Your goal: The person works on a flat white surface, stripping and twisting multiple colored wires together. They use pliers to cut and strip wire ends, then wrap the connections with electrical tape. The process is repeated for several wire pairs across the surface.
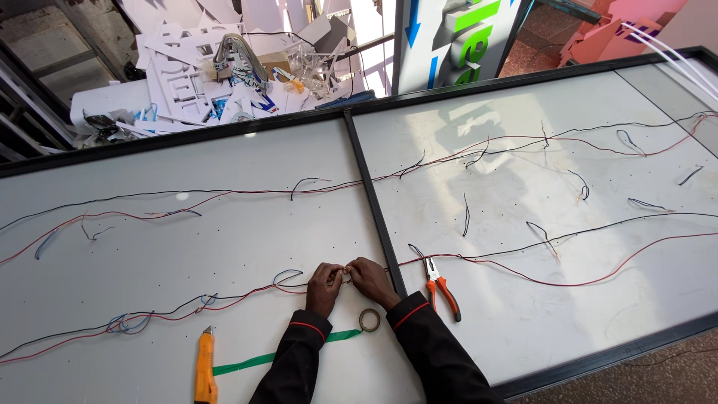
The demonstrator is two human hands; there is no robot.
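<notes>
On the white panel (224, 247) — left hand (324, 288) and right hand (370, 280) met, fingertips pinched shut on the thin red-and-black wires (254, 290); pliers (440, 286) just beside.

Two hands work at the counter's (224, 247) six o'clock edge: a left hand (324, 288) and a right hand (372, 280), fingers meeting on one wire joint (347, 275). One pair of pliers (440, 286) with orange grips lies at four o'clock of them. One orange knife (205, 366) lies at eight o'clock. One tape roll (369, 320) sits just below the hands, with one green strip (254, 362) running from it. Two white panels make the counter, split by one dark bar (372, 202). Two long wire runs cross it, each red with black. One heap of white scraps (224, 75) sits at eleven o'clock.
</notes>
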